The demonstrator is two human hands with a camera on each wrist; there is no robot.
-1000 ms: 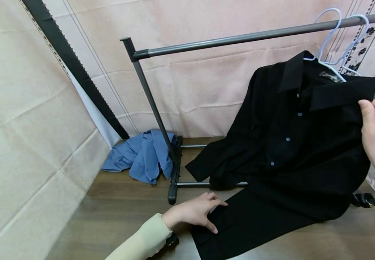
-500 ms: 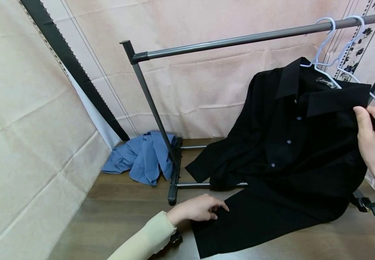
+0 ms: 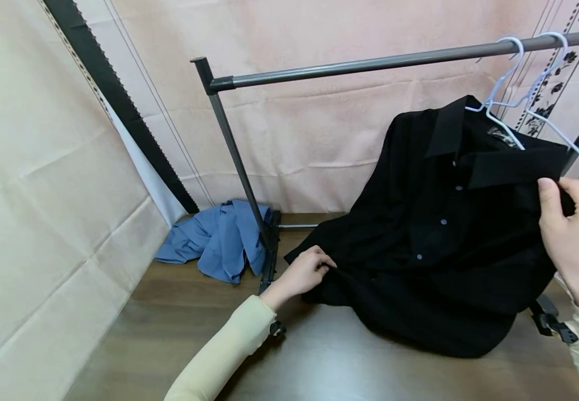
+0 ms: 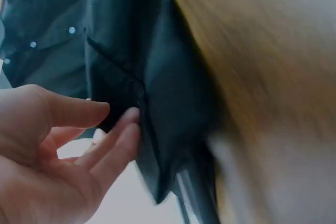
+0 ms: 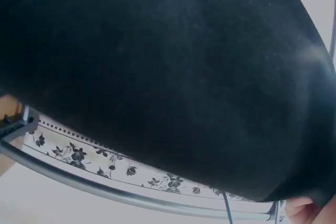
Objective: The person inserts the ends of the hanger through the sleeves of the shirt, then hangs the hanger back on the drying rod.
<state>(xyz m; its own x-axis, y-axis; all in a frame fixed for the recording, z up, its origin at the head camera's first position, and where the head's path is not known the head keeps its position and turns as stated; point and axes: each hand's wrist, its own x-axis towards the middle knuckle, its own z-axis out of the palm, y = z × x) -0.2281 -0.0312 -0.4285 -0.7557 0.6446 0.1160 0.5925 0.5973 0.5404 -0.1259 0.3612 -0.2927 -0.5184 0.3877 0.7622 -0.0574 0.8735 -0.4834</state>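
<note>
A black button-up shirt [image 3: 434,234] hangs at the rack, with a pale blue hanger [image 3: 506,83] reaching into its neck opening. My right hand [image 3: 577,239] pinches the shirt's shoulder just beyond the collar [image 3: 510,167]. Lower on the left, my left hand [image 3: 300,274] grips the cloth near the end of a sleeve. The left wrist view shows the thumb and fingers of my left hand [image 4: 68,156] at a dark fold of the shirt [image 4: 173,72]. Black cloth [image 5: 157,77] fills most of the right wrist view, hiding nearly all of my right hand [image 5: 304,211].
A grey rack bar [image 3: 369,65] runs across the back, joined to a slanted post [image 3: 234,145] on the left. A second pale hanger [image 3: 552,61] hangs beside the first. A crumpled blue garment [image 3: 219,239] lies on the wooden floor [image 3: 179,334] near the rack's foot.
My left hand has moved up, lifting the lower black cloth that was spread over the floor. My right hand has shifted slightly down and left, still holding the shirt.
</note>
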